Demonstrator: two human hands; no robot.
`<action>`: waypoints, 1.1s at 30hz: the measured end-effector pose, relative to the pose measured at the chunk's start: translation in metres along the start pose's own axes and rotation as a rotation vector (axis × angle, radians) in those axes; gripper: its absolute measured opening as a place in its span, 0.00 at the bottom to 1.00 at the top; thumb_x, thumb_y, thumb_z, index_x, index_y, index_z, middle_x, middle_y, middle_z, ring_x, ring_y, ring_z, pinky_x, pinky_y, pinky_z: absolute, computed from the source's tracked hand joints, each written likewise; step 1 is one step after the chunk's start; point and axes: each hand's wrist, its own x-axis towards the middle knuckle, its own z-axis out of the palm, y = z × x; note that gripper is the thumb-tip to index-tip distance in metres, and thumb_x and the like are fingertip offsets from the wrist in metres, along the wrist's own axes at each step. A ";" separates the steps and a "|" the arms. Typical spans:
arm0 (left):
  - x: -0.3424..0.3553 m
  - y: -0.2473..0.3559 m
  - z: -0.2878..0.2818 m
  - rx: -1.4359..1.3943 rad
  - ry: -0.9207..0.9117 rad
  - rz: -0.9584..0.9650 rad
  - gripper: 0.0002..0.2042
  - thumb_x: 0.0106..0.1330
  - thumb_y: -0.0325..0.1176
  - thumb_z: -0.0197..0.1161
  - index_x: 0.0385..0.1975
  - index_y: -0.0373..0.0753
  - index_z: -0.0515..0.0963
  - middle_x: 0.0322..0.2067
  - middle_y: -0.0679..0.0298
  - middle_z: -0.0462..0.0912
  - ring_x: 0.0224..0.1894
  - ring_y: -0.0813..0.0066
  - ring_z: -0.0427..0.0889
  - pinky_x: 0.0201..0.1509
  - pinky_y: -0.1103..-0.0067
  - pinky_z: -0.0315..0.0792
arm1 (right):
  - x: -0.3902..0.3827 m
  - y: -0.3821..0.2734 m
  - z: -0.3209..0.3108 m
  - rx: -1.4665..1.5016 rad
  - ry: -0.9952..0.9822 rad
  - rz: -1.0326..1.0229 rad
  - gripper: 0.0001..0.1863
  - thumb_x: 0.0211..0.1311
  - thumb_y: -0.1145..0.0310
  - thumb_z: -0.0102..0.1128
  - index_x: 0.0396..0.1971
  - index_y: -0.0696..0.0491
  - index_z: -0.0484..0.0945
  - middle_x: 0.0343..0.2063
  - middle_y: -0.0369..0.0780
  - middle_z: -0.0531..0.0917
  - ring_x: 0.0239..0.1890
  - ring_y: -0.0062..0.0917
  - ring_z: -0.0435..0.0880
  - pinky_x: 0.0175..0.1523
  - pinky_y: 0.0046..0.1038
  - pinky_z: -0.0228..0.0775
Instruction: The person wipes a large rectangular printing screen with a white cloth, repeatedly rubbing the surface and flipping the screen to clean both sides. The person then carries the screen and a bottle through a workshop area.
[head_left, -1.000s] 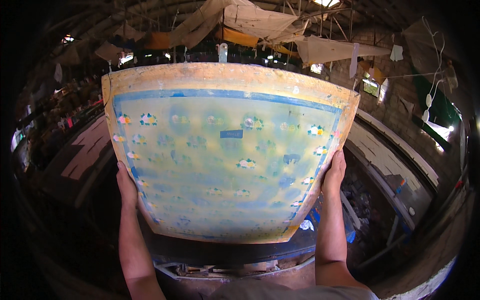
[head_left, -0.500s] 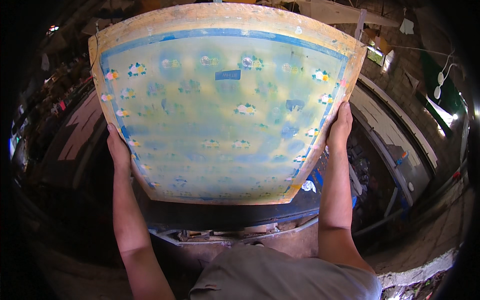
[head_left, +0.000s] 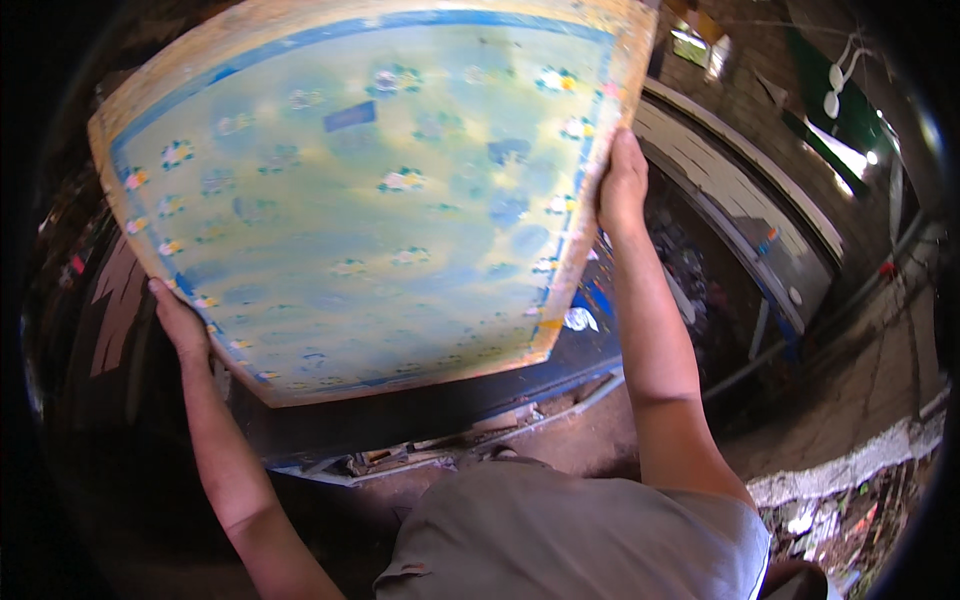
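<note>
Grey short-sleeved shirt [head_left: 570, 530] with a collar, bare forearms, no gloves or watch

One wooden-framed printing screen [head_left: 370, 190], two hands, left [head_left: 180, 325] and right [head_left: 622, 185], one grey shirt [head_left: 570, 530]

Printing screen [head_left: 370, 190] between hands – table [head_left: 440, 410] below.

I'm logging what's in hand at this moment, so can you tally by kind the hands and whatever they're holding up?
Large wooden-framed printing screen with blue-bordered yellowish mesh: 1
Bare hands gripping the frame's side edges, left hand and right hand: 2
Total: 3
</note>
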 end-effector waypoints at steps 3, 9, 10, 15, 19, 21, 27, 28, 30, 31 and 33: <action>-0.004 0.002 0.000 0.011 -0.023 0.020 0.40 0.87 0.61 0.34 0.60 0.26 0.81 0.54 0.52 0.88 0.55 0.63 0.85 0.65 0.66 0.74 | -0.004 -0.006 0.003 -0.011 -0.016 -0.018 0.27 0.89 0.50 0.42 0.57 0.60 0.80 0.49 0.38 0.85 0.51 0.21 0.78 0.62 0.29 0.70; 0.006 -0.010 0.003 0.030 -0.001 0.057 0.39 0.88 0.61 0.33 0.60 0.27 0.81 0.53 0.55 0.88 0.54 0.65 0.85 0.65 0.67 0.74 | 0.005 0.004 -0.002 0.048 0.005 -0.002 0.26 0.89 0.51 0.43 0.56 0.60 0.81 0.48 0.38 0.85 0.51 0.21 0.78 0.61 0.29 0.71; 0.002 -0.006 0.005 0.022 -0.010 0.056 0.39 0.88 0.61 0.34 0.59 0.27 0.81 0.53 0.55 0.88 0.54 0.65 0.85 0.65 0.68 0.74 | 0.005 0.002 0.001 0.052 0.013 -0.022 0.27 0.89 0.50 0.43 0.56 0.60 0.81 0.48 0.39 0.85 0.51 0.21 0.78 0.61 0.29 0.70; -0.018 0.019 0.013 0.041 0.017 0.004 0.39 0.87 0.60 0.34 0.59 0.28 0.82 0.52 0.51 0.89 0.54 0.61 0.87 0.65 0.68 0.74 | 0.003 0.004 0.001 0.067 0.001 0.002 0.29 0.89 0.48 0.44 0.58 0.61 0.80 0.50 0.40 0.85 0.53 0.23 0.78 0.63 0.29 0.69; -0.022 0.022 0.014 0.036 0.039 0.023 0.39 0.87 0.62 0.35 0.60 0.28 0.80 0.54 0.52 0.88 0.56 0.62 0.86 0.66 0.68 0.74 | 0.001 0.002 0.000 0.080 -0.064 -0.015 0.29 0.89 0.48 0.42 0.60 0.60 0.79 0.50 0.40 0.85 0.53 0.23 0.79 0.63 0.29 0.70; -0.017 0.019 0.006 0.003 0.002 0.001 0.39 0.86 0.64 0.36 0.63 0.28 0.78 0.56 0.53 0.87 0.58 0.63 0.85 0.68 0.68 0.73 | 0.002 0.003 -0.001 0.047 -0.097 -0.051 0.29 0.90 0.48 0.41 0.60 0.60 0.79 0.50 0.41 0.85 0.52 0.23 0.80 0.62 0.29 0.71; -0.021 0.015 0.012 0.098 0.077 0.040 0.39 0.86 0.63 0.36 0.62 0.27 0.80 0.56 0.52 0.88 0.57 0.62 0.86 0.67 0.68 0.73 | 0.003 0.000 -0.006 -0.078 -0.141 -0.139 0.28 0.90 0.50 0.39 0.62 0.60 0.77 0.50 0.43 0.85 0.54 0.24 0.80 0.62 0.30 0.71; -0.019 0.015 0.009 0.077 0.079 0.042 0.40 0.86 0.63 0.37 0.62 0.26 0.79 0.56 0.52 0.87 0.57 0.63 0.85 0.67 0.68 0.73 | 0.004 -0.001 -0.005 -0.077 -0.148 -0.151 0.28 0.90 0.51 0.38 0.62 0.61 0.76 0.51 0.44 0.85 0.54 0.25 0.80 0.62 0.30 0.71; -0.017 0.012 0.007 0.041 0.092 0.030 0.40 0.86 0.64 0.38 0.62 0.25 0.79 0.56 0.53 0.87 0.57 0.64 0.85 0.68 0.69 0.74 | 0.004 -0.001 -0.005 -0.060 -0.158 -0.151 0.28 0.90 0.51 0.38 0.64 0.61 0.75 0.54 0.44 0.85 0.56 0.25 0.80 0.64 0.29 0.70; -0.019 0.012 0.007 0.030 0.088 0.038 0.40 0.86 0.64 0.38 0.62 0.25 0.79 0.56 0.53 0.87 0.57 0.64 0.85 0.67 0.69 0.74 | 0.003 0.001 -0.005 -0.035 -0.149 -0.154 0.28 0.90 0.52 0.38 0.64 0.61 0.75 0.54 0.44 0.85 0.56 0.24 0.80 0.64 0.29 0.70; -0.019 0.014 0.008 0.012 0.083 0.056 0.40 0.86 0.64 0.38 0.62 0.26 0.79 0.56 0.53 0.87 0.57 0.65 0.85 0.67 0.69 0.74 | 0.002 0.004 -0.005 0.016 -0.134 -0.158 0.27 0.90 0.52 0.39 0.65 0.62 0.75 0.55 0.43 0.84 0.57 0.24 0.80 0.64 0.28 0.70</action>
